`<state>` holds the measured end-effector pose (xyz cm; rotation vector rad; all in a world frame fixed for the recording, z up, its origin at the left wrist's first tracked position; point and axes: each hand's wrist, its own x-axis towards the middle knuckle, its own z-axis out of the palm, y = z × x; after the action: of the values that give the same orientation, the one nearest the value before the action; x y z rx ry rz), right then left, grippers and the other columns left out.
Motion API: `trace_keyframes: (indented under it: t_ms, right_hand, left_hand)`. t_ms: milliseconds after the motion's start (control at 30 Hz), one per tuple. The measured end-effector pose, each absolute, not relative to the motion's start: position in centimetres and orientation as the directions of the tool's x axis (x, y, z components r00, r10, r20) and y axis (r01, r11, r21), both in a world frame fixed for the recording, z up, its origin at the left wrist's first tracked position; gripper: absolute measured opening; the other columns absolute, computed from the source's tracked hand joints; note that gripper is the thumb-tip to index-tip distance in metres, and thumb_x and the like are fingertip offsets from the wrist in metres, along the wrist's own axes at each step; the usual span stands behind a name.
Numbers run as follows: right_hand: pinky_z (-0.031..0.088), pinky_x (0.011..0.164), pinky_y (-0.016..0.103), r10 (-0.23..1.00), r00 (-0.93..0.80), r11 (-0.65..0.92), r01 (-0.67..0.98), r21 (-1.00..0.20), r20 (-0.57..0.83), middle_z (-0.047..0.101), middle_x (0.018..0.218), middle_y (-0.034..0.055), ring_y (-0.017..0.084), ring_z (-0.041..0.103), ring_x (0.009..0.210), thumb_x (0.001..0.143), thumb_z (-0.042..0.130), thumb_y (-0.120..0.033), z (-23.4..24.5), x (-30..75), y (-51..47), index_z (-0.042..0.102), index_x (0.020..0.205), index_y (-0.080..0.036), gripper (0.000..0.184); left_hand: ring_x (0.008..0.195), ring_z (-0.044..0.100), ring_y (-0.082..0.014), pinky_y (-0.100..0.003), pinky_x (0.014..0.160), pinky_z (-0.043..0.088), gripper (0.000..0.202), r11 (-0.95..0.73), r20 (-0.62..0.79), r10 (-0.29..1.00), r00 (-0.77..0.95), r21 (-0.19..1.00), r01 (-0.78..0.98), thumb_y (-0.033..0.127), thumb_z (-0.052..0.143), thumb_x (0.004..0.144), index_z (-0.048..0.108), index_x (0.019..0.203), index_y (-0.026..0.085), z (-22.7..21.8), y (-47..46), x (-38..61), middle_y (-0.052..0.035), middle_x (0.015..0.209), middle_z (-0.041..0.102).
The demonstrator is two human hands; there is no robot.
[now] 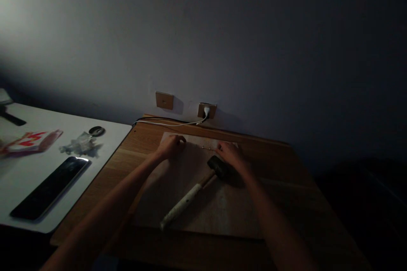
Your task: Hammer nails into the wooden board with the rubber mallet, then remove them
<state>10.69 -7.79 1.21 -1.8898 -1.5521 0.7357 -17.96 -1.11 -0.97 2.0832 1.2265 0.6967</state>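
On a pale board (193, 165), two small upright nails (206, 147) stand near its far edge, between my hands. A faint thin line, perhaps thread or wire, runs by them toward my right hand. My left hand (171, 146) rests at the board's far left with its fingers curled together; what they hold, if anything, is too dim to make out. My right hand (229, 153) is just right of the nails, fingertips pinched close to the board on something too small to name. A hammer (190, 192) with a dark head and pale-wrapped grip lies diagonally between my forearms, untouched.
The board lies on a wooden table (282, 178) against the wall. A plugged-in white cable (178, 124) runs along the back edge. On the white table (104, 152) at left are a phone (49, 188), a red-and-white packet (33, 142), crumpled clear plastic (81, 145) and a small round dark object (96, 131).
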Motion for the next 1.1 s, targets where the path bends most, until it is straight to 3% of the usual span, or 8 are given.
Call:
trace_keyframes:
  t_ms: [167,300,400,500,600,800,933,1100]
  right_hand:
    - [0.043,0.068,0.025,0.987,0.156,-0.113,0.569,-0.814,-0.028,0.065,0.074,0.0022,0.018,0.063,0.078,0.081,0.065,-0.029,2.5,10.8,-7.6,0.058,0.076,-0.023,0.010]
    - [0.037,0.047,0.022,0.993,0.119,-0.062,0.406,-0.912,-0.014,0.054,0.062,-0.0026,0.014,0.052,0.054,0.090,0.044,-0.051,3.0,10.9,-7.8,0.051,0.077,-0.024,0.030]
    - [0.034,0.041,0.022,0.996,0.084,-0.051,0.371,-0.927,-0.021,0.052,0.059,-0.0024,0.013,0.050,0.050,0.087,0.043,-0.059,2.9,10.5,-7.7,0.047,0.071,-0.025,0.038]
    - [0.038,0.048,0.023,0.996,0.076,-0.077,0.481,-0.873,-0.046,0.057,0.058,-0.0007,0.015,0.055,0.053,0.084,0.052,-0.053,2.3,9.8,-7.2,0.049,0.065,-0.024,0.035]
    - [0.044,0.064,0.027,0.995,0.071,-0.099,0.641,-0.761,-0.070,0.064,0.062,0.0043,0.021,0.066,0.071,0.080,0.064,-0.040,1.8,9.0,-6.6,0.053,0.059,-0.023,0.029]
    - [0.043,0.085,0.030,0.996,0.026,-0.070,0.795,-0.602,-0.082,0.074,0.086,0.0122,0.026,0.068,0.100,0.076,0.069,-0.023,2.1,8.1,-6.4,0.059,0.065,-0.022,0.015]
    - [0.045,0.076,0.026,1.000,0.015,-0.022,0.777,-0.629,-0.017,0.071,0.084,0.0063,0.020,0.065,0.088,0.080,0.063,-0.023,3.3,8.3,-6.2,0.061,0.078,-0.022,0.003]
    - [0.037,0.047,0.023,1.000,0.019,-0.022,0.703,-0.711,-0.012,0.058,0.065,0.0006,0.014,0.050,0.051,0.095,0.032,-0.034,4.1,8.8,-6.2,0.056,0.085,-0.021,0.029]
  left_hand:
    - [0.080,0.064,-0.0199,-0.029,0.077,0.047,0.014,-0.470,0.127,0.853,0.506,0.610,0.639,0.022,0.059,0.083,0.073,0.084,0.019,-0.5,-1.6,-17.2,-0.0083,0.091,0.071]
    - [0.080,0.063,-0.0200,-0.028,0.075,0.047,0.009,-0.460,0.162,0.864,0.477,0.639,0.617,0.027,0.063,0.082,0.066,0.078,0.020,-0.3,-1.2,-16.6,-0.0074,0.089,0.069]
    - [0.072,0.059,-0.0179,-0.026,0.066,0.045,0.019,-0.393,0.192,0.906,0.378,0.716,0.577,0.035,0.056,0.087,0.061,0.077,0.019,-0.3,-0.4,-15.7,-0.0040,0.076,0.064]
    - [0.058,0.054,-0.0146,-0.023,0.056,0.043,0.031,-0.310,0.167,0.938,0.305,0.800,0.514,0.034,0.037,0.094,0.058,0.076,0.018,-0.6,0.3,-14.9,-0.0017,0.065,0.058]
    - [0.051,0.051,-0.0130,-0.023,0.052,0.041,0.036,-0.263,0.120,0.945,0.305,0.833,0.486,0.033,0.033,0.094,0.059,0.076,0.017,-0.8,0.4,-15.0,-0.0016,0.062,0.057]
    - [0.058,0.056,-0.0153,-0.023,0.059,0.039,0.016,-0.312,0.068,0.910,0.408,0.762,0.568,0.031,0.065,0.078,0.072,0.083,0.018,-0.4,-1.4,-16.2,0.0010,0.058,0.060]
    - [0.072,0.064,-0.0184,-0.025,0.071,0.043,0.014,-0.368,0.059,0.880,0.470,0.712,0.599,0.020,0.065,0.077,0.075,0.087,0.022,0.1,-2.0,-15.7,-0.0022,0.071,0.070]
    - [0.082,0.065,-0.0216,-0.028,0.077,0.044,0.000,-0.351,0.070,0.894,0.443,0.724,0.594,0.021,0.067,0.075,0.067,0.075,0.021,0.3,-1.8,-14.8,-0.0065,0.084,0.072]
